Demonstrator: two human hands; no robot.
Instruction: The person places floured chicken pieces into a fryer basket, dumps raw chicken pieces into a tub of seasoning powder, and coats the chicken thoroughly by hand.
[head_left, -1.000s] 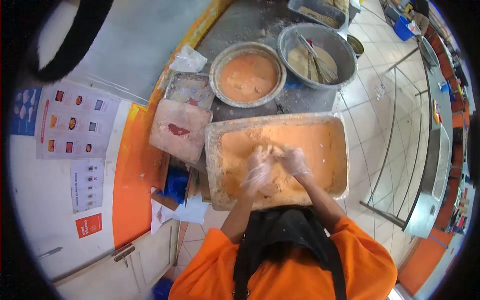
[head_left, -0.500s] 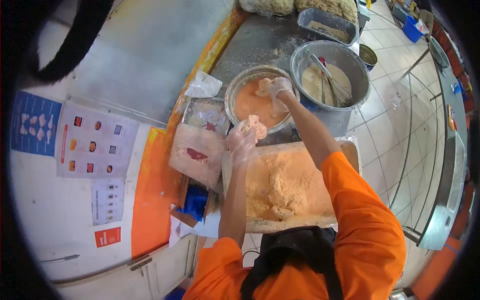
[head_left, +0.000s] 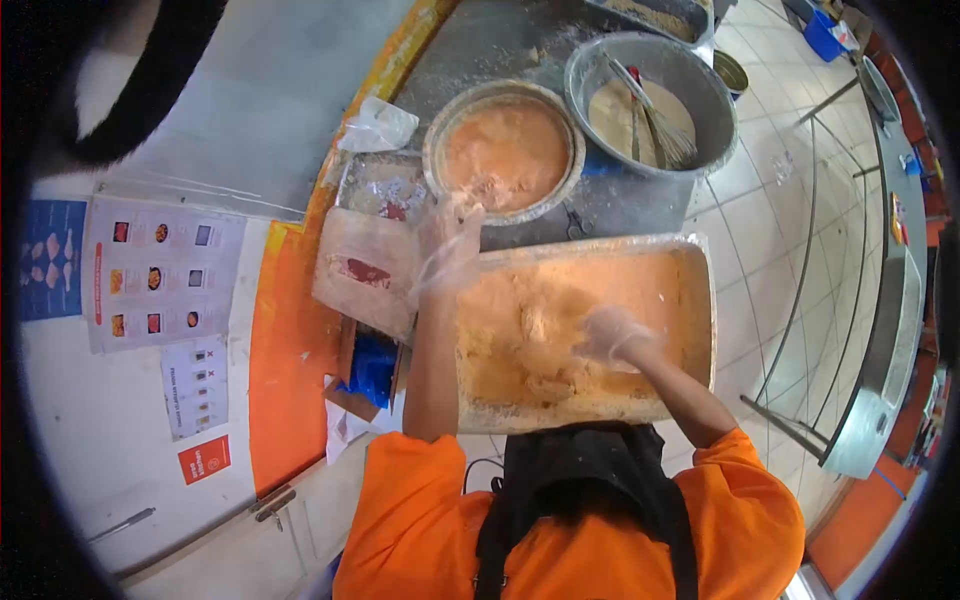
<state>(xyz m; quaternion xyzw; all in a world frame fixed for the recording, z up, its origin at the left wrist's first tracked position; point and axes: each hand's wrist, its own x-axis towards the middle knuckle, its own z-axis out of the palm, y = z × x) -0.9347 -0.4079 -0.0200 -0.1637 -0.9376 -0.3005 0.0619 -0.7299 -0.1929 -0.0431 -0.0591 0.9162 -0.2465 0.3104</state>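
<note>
Currently, the person's gloved left hand [head_left: 450,238] is at the near left rim of a round bowl [head_left: 578,155] of orange liquid [head_left: 510,145], too blurred to tell how open it is or whether it holds anything. The gloved right hand [head_left: 612,335] is over a rectangular tray [head_left: 560,415] of orange powder [head_left: 640,285], its grip also unclear; powder-covered lumps [head_left: 537,320] lie in the tray, just left of that hand
</note>
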